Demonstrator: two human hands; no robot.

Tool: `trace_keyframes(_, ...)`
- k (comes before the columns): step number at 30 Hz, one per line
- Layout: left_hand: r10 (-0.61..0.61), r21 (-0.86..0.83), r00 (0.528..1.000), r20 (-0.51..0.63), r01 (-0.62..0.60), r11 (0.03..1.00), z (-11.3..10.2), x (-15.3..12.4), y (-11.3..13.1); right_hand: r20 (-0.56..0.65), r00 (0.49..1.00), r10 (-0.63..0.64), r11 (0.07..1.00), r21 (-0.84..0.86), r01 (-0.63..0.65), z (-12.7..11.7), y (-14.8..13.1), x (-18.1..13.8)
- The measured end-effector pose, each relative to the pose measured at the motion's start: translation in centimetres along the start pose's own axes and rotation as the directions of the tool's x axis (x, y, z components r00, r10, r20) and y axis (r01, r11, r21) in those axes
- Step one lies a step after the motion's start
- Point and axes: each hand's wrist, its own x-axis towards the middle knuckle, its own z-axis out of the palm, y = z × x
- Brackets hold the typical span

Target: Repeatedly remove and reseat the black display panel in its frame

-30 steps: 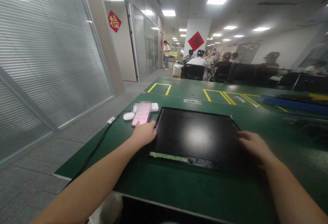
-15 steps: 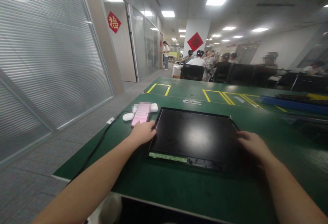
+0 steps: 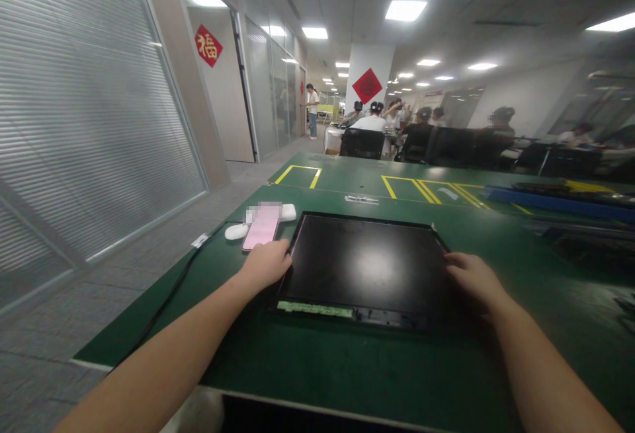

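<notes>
A black LCD screen panel (image 3: 367,261) lies face up on the green table (image 3: 347,367), with a green circuit strip (image 3: 315,309) along its near edge. My left hand (image 3: 268,261) grips the panel's left edge, fingers curled over the side. On the opposite edge, my right hand (image 3: 476,277) holds the panel with the thumb on top; its lower fingers are partly hidden in shadow. Just beyond my left hand is a phone (image 3: 262,227) with a lit pink screen, lying over white objects (image 3: 237,231).
A black cable (image 3: 173,294) runs along the table's left side. Yellow tape outlines (image 3: 411,188) mark the far part. A blue tray (image 3: 555,201) with dark parts sits at the far right. People sit by black chairs (image 3: 362,143) behind the table.
The camera view has turned slightly, so the scene sits a little further left and lower. Both hands stay on the panel's edges. The phone screen now shows less text.
</notes>
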Motion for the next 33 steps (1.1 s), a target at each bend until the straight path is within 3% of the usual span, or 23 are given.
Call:
trace_keyframes(6,-0.051,-0.171,0.998,-0.028,0.045,0.984,-0.1,0.1,-0.4,0.023,0.999,0.044,0.999,0.009,-0.045,-0.5,-0.8,-0.4)
trace_keyframes(10,-0.105,-0.466,0.989,-0.103,0.046,0.884,-0.4,0.3,-0.7,0.006,1.000,0.026,0.999,0.036,-0.026,-0.2,-0.6,-0.4)
trace_keyframes(12,-0.176,-0.678,0.978,-0.110,0.056,0.733,-0.3,0.3,-0.6,-0.001,1.000,0.022,0.999,0.037,-0.022,-0.1,-0.6,-0.3)
trace_keyframes(16,-0.297,-0.957,0.955,0.017,0.102,0.272,-0.4,0.2,0.1,0.009,0.999,0.036,0.999,0.030,-0.036,-0.3,-0.9,-0.5)
trace_keyframes(19,-0.316,-0.990,0.940,0.126,0.141,0.026,-0.8,-0.1,0.9,0.015,0.998,0.055,0.998,0.030,-0.056,-0.7,-1.3,-0.7)
trace_keyframes(25,-0.301,-0.948,0.905,0.302,0.254,-0.190,-1.0,0.0,1.5,0.009,0.999,0.050,0.998,0.027,-0.050,-0.7,-1.7,-0.9)
trace_keyframes(29,-0.253,-0.925,0.910,0.329,0.256,-0.283,-0.2,0.5,1.4,0.014,0.998,0.055,0.998,0.027,-0.056,-0.6,-1.7,-0.9)
trace_keyframes(33,-0.214,-0.937,0.932,0.293,0.235,-0.259,0.3,0.5,1.1,0.013,0.998,0.062,0.997,0.036,-0.062,-0.5,-1.7,-1.0)
